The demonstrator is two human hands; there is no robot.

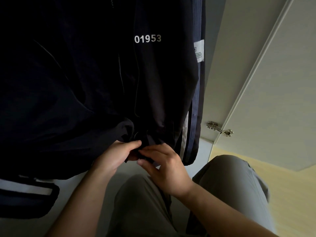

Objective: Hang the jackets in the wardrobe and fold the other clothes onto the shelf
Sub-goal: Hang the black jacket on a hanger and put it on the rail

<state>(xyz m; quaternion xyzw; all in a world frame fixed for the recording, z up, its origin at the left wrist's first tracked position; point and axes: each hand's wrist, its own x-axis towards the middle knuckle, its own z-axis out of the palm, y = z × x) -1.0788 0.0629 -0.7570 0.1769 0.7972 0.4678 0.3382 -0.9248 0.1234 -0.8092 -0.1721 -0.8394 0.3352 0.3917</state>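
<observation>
**Hanging jacket's hem pinched at the zip foot**
The dark navy zip-front jacket (85,74) printed "01953" is hung in the wardrobe, beside its open cream door (273,82). Its hem is pinched by the curled fingers of the left hand (116,156) and the fingertips of the right hand (164,170). The zip ends would best be held taut and level. A navy white-striped garment (195,100) is hung behind it; rail and hanger are not shown.
</observation>
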